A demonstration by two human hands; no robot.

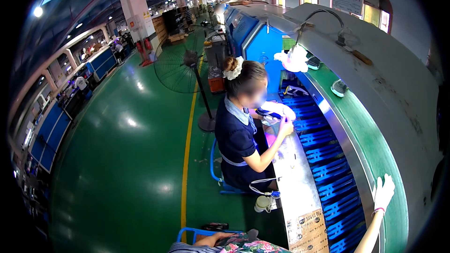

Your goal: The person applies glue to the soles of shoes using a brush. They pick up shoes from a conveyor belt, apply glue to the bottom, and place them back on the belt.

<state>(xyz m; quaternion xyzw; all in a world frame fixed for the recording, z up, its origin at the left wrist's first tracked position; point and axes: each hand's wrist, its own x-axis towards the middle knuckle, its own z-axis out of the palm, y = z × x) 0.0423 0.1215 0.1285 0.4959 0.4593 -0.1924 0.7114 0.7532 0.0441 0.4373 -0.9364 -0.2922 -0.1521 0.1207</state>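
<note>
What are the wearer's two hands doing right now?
Left hand: bare, resting low near the blue chair frame; grip cannot be told.
Right hand: white-gloved, open, holding nothing, raised by the green machine ledge.

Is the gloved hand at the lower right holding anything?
No. The right hand in its white glove is spread open against the machine's green edge, with nothing in it.

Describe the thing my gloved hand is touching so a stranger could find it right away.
Start at the long machine along the right of the hall, with its blue conveyor running lengthways. Just right of that conveyor is a sloping green panel, and the right hand, in a white glove, rests on it. Its flat green surface sets it apart from the ribbed blue belt and the pale grey hood above.
</note>
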